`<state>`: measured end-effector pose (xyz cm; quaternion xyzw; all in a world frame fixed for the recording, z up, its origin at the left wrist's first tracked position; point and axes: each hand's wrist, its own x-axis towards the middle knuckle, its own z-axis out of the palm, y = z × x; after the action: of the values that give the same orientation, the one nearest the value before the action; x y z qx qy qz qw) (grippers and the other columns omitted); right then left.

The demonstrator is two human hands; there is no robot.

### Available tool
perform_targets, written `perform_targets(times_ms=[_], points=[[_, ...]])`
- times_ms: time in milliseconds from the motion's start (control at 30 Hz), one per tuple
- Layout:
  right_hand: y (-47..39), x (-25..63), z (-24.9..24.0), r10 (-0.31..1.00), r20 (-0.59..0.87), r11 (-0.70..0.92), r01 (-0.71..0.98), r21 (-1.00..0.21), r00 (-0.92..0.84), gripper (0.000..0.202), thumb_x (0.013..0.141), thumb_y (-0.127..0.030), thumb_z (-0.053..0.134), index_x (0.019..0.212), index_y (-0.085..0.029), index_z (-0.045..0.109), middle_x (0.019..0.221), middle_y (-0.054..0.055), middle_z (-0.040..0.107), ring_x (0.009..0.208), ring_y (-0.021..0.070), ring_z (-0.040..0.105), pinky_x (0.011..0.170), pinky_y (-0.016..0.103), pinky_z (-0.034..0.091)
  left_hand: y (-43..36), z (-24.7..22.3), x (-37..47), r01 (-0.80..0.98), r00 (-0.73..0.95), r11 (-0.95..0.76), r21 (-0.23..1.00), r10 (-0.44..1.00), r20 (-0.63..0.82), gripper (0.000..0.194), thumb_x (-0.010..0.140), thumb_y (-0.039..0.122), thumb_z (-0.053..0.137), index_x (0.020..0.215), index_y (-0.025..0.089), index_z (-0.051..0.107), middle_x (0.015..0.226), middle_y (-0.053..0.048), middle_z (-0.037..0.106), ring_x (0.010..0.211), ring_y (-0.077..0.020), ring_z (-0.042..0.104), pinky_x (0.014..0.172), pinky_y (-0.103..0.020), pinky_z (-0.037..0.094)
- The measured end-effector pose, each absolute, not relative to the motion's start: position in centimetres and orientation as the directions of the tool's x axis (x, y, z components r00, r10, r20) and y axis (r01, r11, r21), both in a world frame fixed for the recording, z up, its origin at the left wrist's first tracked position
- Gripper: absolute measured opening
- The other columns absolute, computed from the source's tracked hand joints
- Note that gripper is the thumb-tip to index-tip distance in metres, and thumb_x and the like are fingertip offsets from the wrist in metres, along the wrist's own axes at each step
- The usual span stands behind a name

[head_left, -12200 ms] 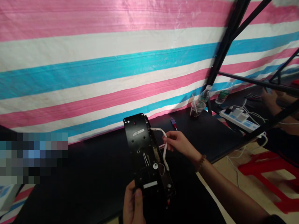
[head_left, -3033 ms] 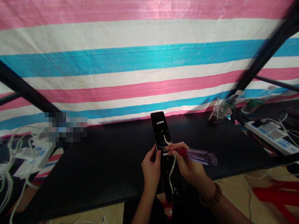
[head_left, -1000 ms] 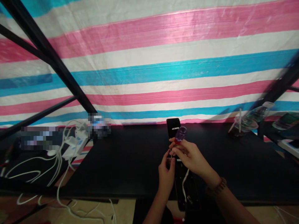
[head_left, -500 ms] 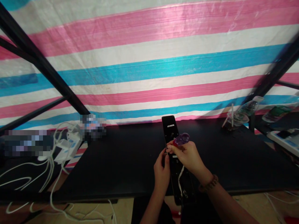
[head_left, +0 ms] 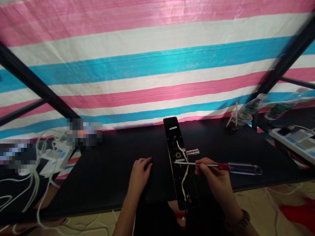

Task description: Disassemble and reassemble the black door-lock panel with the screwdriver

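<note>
A long black panel (head_left: 173,134) with a white cable (head_left: 183,183) along it lies lengthwise on the black table, its near end reaching past the edge. My right hand (head_left: 216,180) pinches the shaft of a screwdriver (head_left: 225,167) that has a red and clear purple handle. The screwdriver is nearly level, its tip pointing left over the middle of the panel; whether it touches cannot be made out. My left hand (head_left: 140,173) rests on the table left of the panel, holding nothing, fingers partly bent. A small clear, pinkish object (head_left: 193,152) lies beside the panel's right edge.
At the back right stand a plastic cup with a straw (head_left: 236,114) and clear bottles (head_left: 257,103). A white power strip (head_left: 291,142) lies at far right. White cables (head_left: 36,180) and another strip (head_left: 55,160) crowd the left. Striped sheeting (head_left: 157,78) hangs behind.
My left hand has let go of the panel and moved left onto the table. The screwdriver has swung from upright to nearly level as my right hand moved right. The view has shifted slightly.
</note>
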<state>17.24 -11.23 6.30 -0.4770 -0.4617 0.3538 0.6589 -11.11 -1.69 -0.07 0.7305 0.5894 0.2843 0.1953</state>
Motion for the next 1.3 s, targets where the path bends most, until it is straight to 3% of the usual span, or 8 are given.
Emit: perform_targets(times_ms=[200,333,500,600,900,1300], points=[[-13.1,17.3,5.5,0.942,0.197,0.204,0.003,-0.979,0.271,0.019,0.086,-0.039,0.073,0.087,-0.021,0.078,0.065,0.001,0.068,0.060,0.0155,0.066,0.057,0.024,0.056,-0.9,0.3,-10.4,0.780,0.201,-0.287,0.557,0.957,0.211,0.021,0.091,0.028,0.055,0.091,0.023,0.075,0.094,-0.006,0.070,0.093,-0.0249,0.063,0.085,-0.039,0.049],[-13.4,17.7,5.2,0.949,0.195,0.196,0.019,-0.980,0.249,0.020,0.087,-0.040,0.071,0.089,-0.021,0.078,0.066,0.002,0.069,0.062,0.0169,0.067,0.061,0.025,0.058,-1.4,1.3,-9.8,0.717,0.213,-0.299,0.629,0.954,0.210,0.017,0.088,0.025,0.057,0.085,0.022,0.073,0.091,-0.006,0.071,0.090,-0.0247,0.064,0.085,-0.038,0.049],[-13.2,17.0,5.3,0.959,0.203,0.211,-0.021,-0.977,0.197,0.018,0.090,-0.038,0.069,0.094,-0.023,0.078,0.070,0.003,0.071,0.066,0.0168,0.068,0.063,0.025,0.058,-5.1,2.9,-7.1,0.328,0.108,-0.113,0.938,0.991,0.082,0.018,0.085,0.033,0.064,0.086,0.019,0.074,0.086,-0.007,0.076,0.079,-0.0212,0.068,0.076,-0.032,0.051],[-13.3,16.6,5.4,0.963,0.223,0.231,-0.036,-0.972,0.154,0.016,0.091,-0.035,0.068,0.096,-0.024,0.078,0.072,0.002,0.070,0.067,0.0158,0.068,0.064,0.024,0.057,-7.7,3.4,-5.5,0.063,0.047,0.039,0.997,0.998,-0.043,0.020,0.078,0.036,0.073,0.080,0.016,0.073,0.080,-0.008,0.076,0.072,-0.0189,0.068,0.069,-0.028,0.051],[-13.4,16.6,6.8,0.967,0.243,0.247,-0.057,-0.967,0.073,0.014,0.091,-0.034,0.068,0.093,-0.025,0.079,0.070,0.002,0.070,0.063,0.0149,0.068,0.060,0.022,0.057,-9.4,3.2,-4.3,-0.405,-0.049,0.219,0.888,0.964,-0.260,0.034,0.058,0.037,0.091,0.076,0.014,0.074,0.069,-0.006,0.073,0.061,-0.0130,0.062,0.061,-0.023,0.049],[-13.7,17.0,8.4,0.927,0.347,0.345,0.041,-0.938,0.144,0.014,0.091,-0.032,0.067,0.090,-0.023,0.078,0.068,0.003,0.070,0.061,0.0166,0.068,0.058,0.024,0.058,-9.1,4.5,-3.3,-0.460,0.044,0.269,0.846,0.959,-0.281,0.037,0.057,0.040,0.093,0.072,0.013,0.074,0.063,-0.003,0.066,0.059,-0.0106,0.056,0.061,-0.022,0.046]])
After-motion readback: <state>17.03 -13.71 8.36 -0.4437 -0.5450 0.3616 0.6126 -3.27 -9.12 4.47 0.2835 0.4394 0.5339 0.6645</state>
